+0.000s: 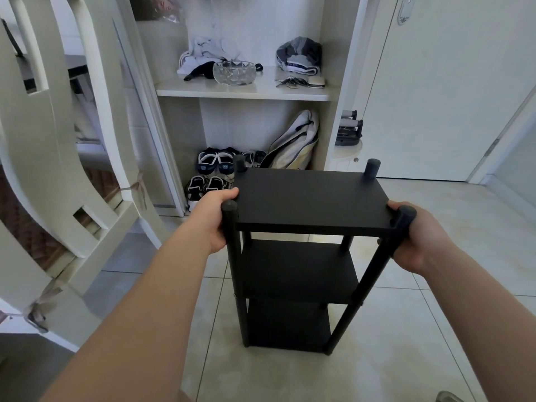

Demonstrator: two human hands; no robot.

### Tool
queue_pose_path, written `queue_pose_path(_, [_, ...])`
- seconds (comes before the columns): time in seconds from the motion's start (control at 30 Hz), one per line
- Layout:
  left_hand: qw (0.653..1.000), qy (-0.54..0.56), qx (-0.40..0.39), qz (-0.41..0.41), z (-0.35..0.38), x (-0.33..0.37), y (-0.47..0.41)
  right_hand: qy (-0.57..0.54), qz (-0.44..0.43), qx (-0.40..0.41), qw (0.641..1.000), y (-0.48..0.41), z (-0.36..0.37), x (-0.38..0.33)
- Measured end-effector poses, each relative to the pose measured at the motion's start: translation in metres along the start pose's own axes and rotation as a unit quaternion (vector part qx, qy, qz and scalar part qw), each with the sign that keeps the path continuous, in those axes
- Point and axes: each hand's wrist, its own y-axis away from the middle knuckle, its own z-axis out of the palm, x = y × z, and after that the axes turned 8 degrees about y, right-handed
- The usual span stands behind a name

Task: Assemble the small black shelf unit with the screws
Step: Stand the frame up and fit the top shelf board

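Note:
A small black shelf unit (307, 198) with three boards and four round posts stands upright on the tiled floor in the middle of the view. My left hand (213, 219) grips its top board at the near left corner, fingers curled over the edge beside the post. My right hand (417, 236) grips the near right corner, thumb on the board and palm round the post. No screws are visible.
A white chair (58, 175) stands close on the left. Behind the unit is an open white cabinet (243, 92) holding a glass bowl (234, 73), clothes, shoes (216, 163) and a bag (293, 143). A white door (435, 82) is at right. Tiled floor (420, 329) spreads around.

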Motion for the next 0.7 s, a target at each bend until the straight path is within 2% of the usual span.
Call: queue_pose_path(0.7, [1.0,-0.008,0.012,-0.026,0.0004,0.0042,-0.0012,0.024,0.048,-0.007,0.999,0.0085,0.0018,-0.009])
